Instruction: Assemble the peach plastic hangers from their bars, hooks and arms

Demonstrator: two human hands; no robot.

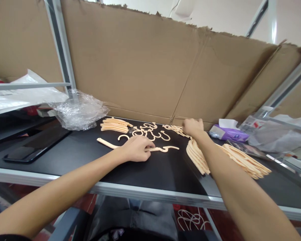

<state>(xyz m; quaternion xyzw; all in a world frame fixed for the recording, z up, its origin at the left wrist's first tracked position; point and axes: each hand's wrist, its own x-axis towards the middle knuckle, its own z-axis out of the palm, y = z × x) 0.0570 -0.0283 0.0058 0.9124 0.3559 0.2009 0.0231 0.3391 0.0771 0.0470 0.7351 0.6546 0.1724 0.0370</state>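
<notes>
On the black tabletop (150,170) lie many flat pale wooden hanger parts. My left hand (136,149) rests with curled fingers on a long curved wooden piece (107,143), pressing it near its middle where a hook-shaped part (165,149) meets it. My right hand (193,127) reaches further back, fingers closed on a small stack of wooden pieces (174,129) by the cardboard wall. Loose hook pieces (150,132) lie between the hands. A stack of curved arms (115,125) sits at the back left.
Larger fanned stacks of wooden arms (243,160) lie right of my right forearm. A cardboard wall (150,67) backs the table. Crumpled clear plastic (77,112) and a dark tablet (35,145) lie left; a purple tissue pack (229,134) and bags lie right.
</notes>
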